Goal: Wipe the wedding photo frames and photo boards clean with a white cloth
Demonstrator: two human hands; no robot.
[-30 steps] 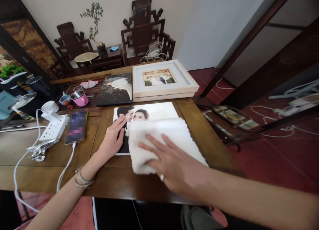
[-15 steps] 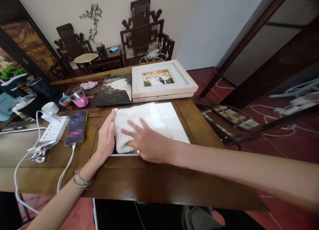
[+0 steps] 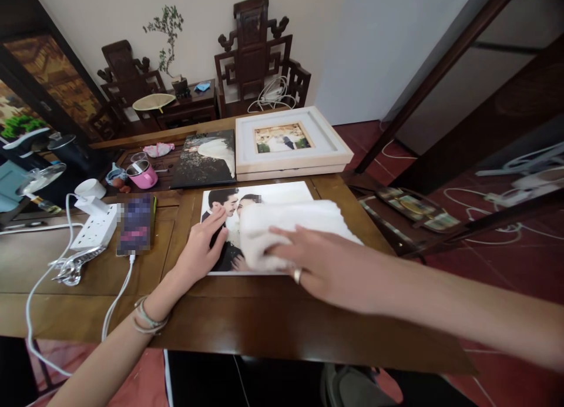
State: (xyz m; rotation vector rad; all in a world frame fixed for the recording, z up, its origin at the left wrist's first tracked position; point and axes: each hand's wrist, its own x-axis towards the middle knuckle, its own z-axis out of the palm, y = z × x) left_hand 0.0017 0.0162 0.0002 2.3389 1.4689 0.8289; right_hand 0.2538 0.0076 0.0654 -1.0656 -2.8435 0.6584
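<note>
A glossy photo panel (image 3: 220, 257) showing a couple lies flat on the brown wooden table. My left hand (image 3: 199, 245) rests on its left side, fingers stretched out over the dark suit in the picture. On the right part of the panel, my right hand (image 3: 321, 269), slightly blurred and wearing a ring, has its fingers bunched into a white cloth (image 3: 299, 216). The cloth hides much of the picture and hangs past the panel's right edge.
Behind the panel are a framed picture (image 3: 337, 143) on a pale box and a dark photo board (image 3: 185, 166). A pink mug (image 3: 143, 175), a phone (image 3: 136, 225) on a charging cable, and a white power strip (image 3: 97, 226) stand to the left.
My right hand has moved right with the cloth, uncovering the couple on the panel. My left hand has shifted from the panel's left edge onto its surface.
</note>
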